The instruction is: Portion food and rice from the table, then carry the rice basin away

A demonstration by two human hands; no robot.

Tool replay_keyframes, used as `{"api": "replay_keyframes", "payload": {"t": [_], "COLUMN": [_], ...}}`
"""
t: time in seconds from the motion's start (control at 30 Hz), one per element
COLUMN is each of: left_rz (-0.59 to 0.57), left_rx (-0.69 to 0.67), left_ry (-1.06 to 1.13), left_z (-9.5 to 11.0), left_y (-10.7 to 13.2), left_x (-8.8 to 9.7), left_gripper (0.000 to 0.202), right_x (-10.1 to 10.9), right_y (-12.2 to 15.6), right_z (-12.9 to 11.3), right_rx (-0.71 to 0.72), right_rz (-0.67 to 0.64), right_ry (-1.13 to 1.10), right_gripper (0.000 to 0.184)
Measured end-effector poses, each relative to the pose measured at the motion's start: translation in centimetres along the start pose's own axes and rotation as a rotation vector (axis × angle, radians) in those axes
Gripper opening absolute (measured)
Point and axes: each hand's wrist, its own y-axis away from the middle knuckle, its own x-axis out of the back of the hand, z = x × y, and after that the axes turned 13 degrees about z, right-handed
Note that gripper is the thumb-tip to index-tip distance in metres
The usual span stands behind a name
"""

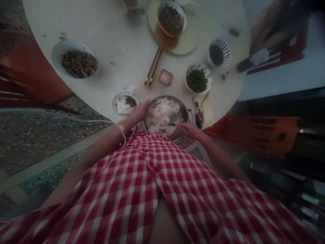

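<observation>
A metal basin point(186, 112) of cooked white rice point(162, 113) stands at the table edge, close against the checked shirt. At its left rim, my left hand point(141, 112) is closed on thin wooden chopsticks point(154, 104) that reach over the rice. My right hand point(188, 129), at the right rim, pinches a thin dark utensil point(173, 124) whose far end is in the rice; its exact kind is too blurred to tell. Just left of the basin is a small bowl point(117, 110) with rice and dark greens in it.
Around the round table point(122, 40) are a bowl of dark food point(77, 62), more chopsticks point(155, 66), a small square dish point(166, 77), a bowl of chopped greens point(197, 80), a striped bowl point(226, 51) and an orange bowl point(171, 20) on a round board. A white cable point(83, 120) runs to my left wrist.
</observation>
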Motion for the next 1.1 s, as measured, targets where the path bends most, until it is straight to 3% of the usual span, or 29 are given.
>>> {"api": "replay_keyframes", "payload": {"t": [0.17, 0.3, 0.47, 0.6, 0.77, 1.0, 1.1], "left_rz": [-0.011, -0.018, -0.026, -0.021, -0.017, -0.026, -0.005], "left_rx": [-0.001, 0.000, 0.018, 0.019, 0.011, 0.006, 0.027], "left_ry": [0.020, 0.020, 0.014, 0.020, 0.015, -0.002, -0.016], "left_z": [0.0, 0.1, 0.1, 0.2, 0.3, 0.0, -0.3], "left_y": [0.0, 0.0, -0.1, -0.2, -0.1, 0.1, 0.4], "left_x": [0.1, 0.2, 0.1, 0.0, 0.1, 0.2, 0.6], "left_gripper": [0.058, 0.059, 0.058, 0.058, 0.058, 0.062, 0.062], "right_x": [1.5, 1.1, 0.5, -0.9, -2.6, -0.5, 0.5], "right_y": [-1.9, -3.0, -1.4, -0.1, -1.0, -2.2, -1.8], "right_z": [1.8, 2.3, 1.8, 0.2, -1.3, -1.2, -1.2], "right_rx": [-0.019, 0.013, 0.024, -0.116, -0.372, -0.504, -0.514], "right_rz": [0.127, 0.072, -0.014, -0.063, -0.030, -0.123, -0.066], "right_ry": [0.164, 0.185, 0.090, -0.058, -0.258, -0.507, -0.651], "right_gripper": [0.030, 0.027, 0.027, 0.025, 0.027, 0.025, 0.027]}}
